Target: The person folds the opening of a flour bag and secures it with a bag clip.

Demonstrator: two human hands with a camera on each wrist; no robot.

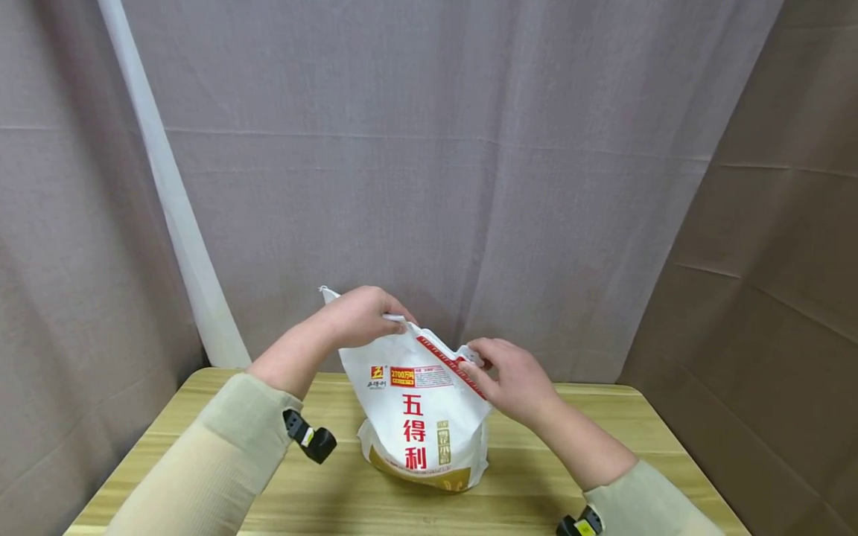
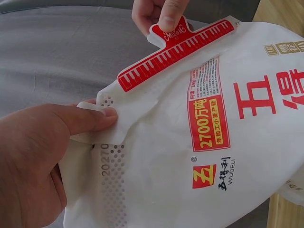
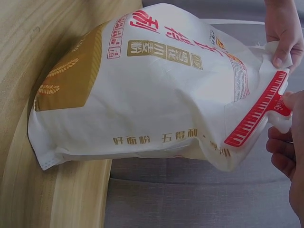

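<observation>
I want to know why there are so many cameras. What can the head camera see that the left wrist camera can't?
Only the head view shows the whole scene: the wooden table, the grey curtain behind it, both sleeves, and the bag's gold bottom. Only the left wrist view shows small details: the piano-key pattern on the red clip, the tiny holes and the printed digits near the bag's top edge. Both show the white flour bag, the left hand pinching its top corner, and the right hand pinching the clip.

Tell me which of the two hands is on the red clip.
The right hand: its thumb and fingers pinch the handle of the red clip along the bag's top edge. The left hand only pinches the bag's white corner, apart from the clip.
</observation>
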